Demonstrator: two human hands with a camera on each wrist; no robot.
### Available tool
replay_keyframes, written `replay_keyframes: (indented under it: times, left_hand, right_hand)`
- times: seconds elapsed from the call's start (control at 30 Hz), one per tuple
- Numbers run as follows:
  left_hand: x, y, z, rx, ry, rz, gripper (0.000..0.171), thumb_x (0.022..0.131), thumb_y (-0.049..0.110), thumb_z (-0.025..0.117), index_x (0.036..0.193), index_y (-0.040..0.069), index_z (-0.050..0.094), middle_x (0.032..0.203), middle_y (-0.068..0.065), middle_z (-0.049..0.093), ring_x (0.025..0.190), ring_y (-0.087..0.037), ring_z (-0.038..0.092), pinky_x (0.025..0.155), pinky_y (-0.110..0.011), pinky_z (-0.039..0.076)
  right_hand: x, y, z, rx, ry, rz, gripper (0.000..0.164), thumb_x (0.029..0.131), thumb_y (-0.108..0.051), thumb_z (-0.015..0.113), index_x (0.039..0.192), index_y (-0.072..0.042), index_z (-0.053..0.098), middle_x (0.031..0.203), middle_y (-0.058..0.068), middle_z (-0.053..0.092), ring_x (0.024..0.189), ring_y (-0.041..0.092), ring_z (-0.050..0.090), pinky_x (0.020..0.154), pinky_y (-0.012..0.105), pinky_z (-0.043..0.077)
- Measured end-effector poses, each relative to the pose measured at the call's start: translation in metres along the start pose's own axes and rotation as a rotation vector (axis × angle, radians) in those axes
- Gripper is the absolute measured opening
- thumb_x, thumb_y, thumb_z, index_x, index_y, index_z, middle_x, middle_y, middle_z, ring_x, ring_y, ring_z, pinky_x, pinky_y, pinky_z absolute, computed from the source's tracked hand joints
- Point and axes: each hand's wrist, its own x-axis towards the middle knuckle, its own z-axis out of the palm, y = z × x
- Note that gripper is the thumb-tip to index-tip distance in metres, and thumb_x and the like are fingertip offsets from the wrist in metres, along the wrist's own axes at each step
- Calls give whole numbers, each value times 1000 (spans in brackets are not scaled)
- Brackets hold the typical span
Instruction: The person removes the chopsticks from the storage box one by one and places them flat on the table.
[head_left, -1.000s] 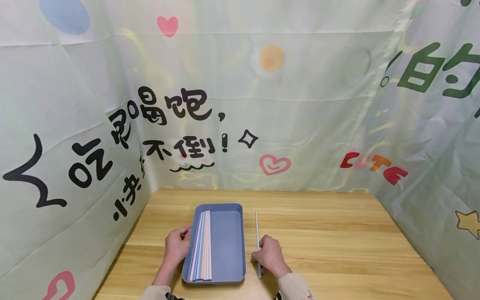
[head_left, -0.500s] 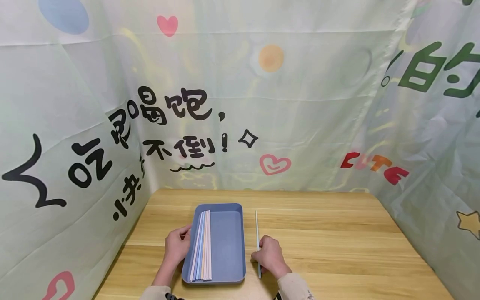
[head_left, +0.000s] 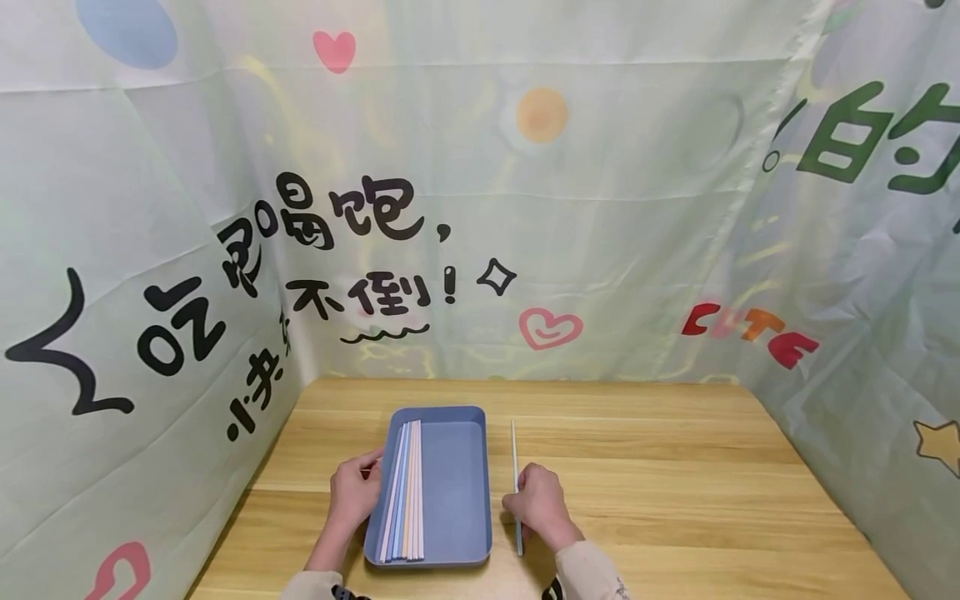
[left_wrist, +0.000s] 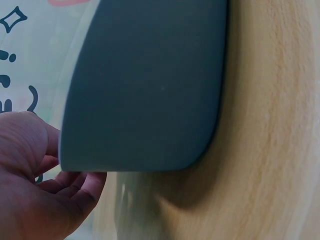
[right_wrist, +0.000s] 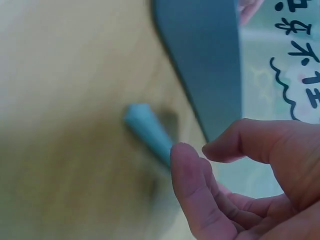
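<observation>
A blue-grey rectangular tray (head_left: 453, 492) stands on the table in the head view. Several pastel chopsticks (head_left: 402, 492) lie lengthwise side by side along its left part. At the left rim my left hand (head_left: 356, 493) holds the tray with thumb and fingers; the left wrist view shows the fingertips right at the tray's edge (left_wrist: 145, 90). To the right of the tray, a single pale blue-green chopstick (head_left: 514, 450) lies lengthwise. Over its lower half is my right hand (head_left: 542, 502). In the right wrist view a gap shows between thumb and fingers (right_wrist: 187, 167), with the chopstick (right_wrist: 147, 131) passing behind them.
The wooden table (head_left: 660, 483) extends right and behind the tray. Printed fabric (head_left: 465, 167) hangs around its left, back and right sides.
My right hand has risen slightly and its fingers have loosened, while the single chopstick stays where it was. The left hand and the tray have not moved.
</observation>
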Motion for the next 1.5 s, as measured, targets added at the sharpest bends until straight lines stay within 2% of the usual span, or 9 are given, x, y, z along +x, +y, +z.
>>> replay_keyframes:
  times: [0.2, 0.4, 0.5, 0.67, 0.83, 1.27, 1.5]
  left_hand:
    - [1, 0, 1, -1, -3, 4, 33, 101, 2, 56, 131, -3, 72, 106, -21, 76, 88, -22, 66, 66, -24, 52]
    - [1, -2, 1, -4, -7, -8, 34, 102, 2, 56, 132, -3, 71, 104, -20, 75, 88, -22, 65, 66, -25, 51]
    - [1, -2, 1, -7, -5, -6, 33, 102, 2, 56, 131, -2, 71, 104, -20, 75, 88, -22, 65, 65, -25, 51]
    - [2, -4, 1, -6, 2, 3, 33, 101, 2, 57, 130, -2, 72, 102, -20, 76, 86, -20, 64, 64, -24, 51]
    - [2, -5, 2, -12, 4, 3, 33, 101, 2, 57, 130, -2, 72, 103, -20, 76, 86, -21, 65, 65, -24, 51]
    - [2, -1, 1, -27, 3, 7, 33, 102, 1, 56, 131, -3, 71, 108, -22, 75, 90, -23, 66, 66, -23, 52]
    - [3, -5, 2, -22, 19, 35, 32, 100, -1, 57, 128, -4, 73, 105, -23, 76, 88, -22, 67, 65, -23, 52]
  right_hand:
    - [3, -19, -2, 25, 10, -22, 25, 78, -1, 68, 101, 7, 60, 65, 8, 59, 34, 7, 47, 40, 24, 44]
    - [5, -39, 3, 26, 20, -68, 24, 82, -4, 72, 102, 5, 62, 60, 2, 56, 39, 6, 47, 46, 26, 45]
    - [4, -48, 8, 58, 13, -90, 24, 83, -2, 69, 104, 7, 63, 62, 2, 56, 38, 7, 48, 44, 26, 47]
    - [2, -65, 18, 72, -2, -153, 25, 82, -1, 64, 104, 10, 64, 58, 1, 55, 35, 6, 47, 49, 28, 48]
    - [1, -79, 33, 79, -27, -183, 21, 84, -1, 67, 103, 9, 64, 55, 0, 54, 34, 6, 46, 49, 27, 46]
    - [-2, -82, 64, 105, -135, -226, 25, 90, -2, 71, 111, 11, 65, 55, 0, 59, 36, 7, 48, 52, 27, 50]
    - [-1, -77, 79, 130, -153, -229, 25, 86, 1, 70, 108, 12, 65, 52, -1, 58, 35, 5, 48, 49, 26, 49]
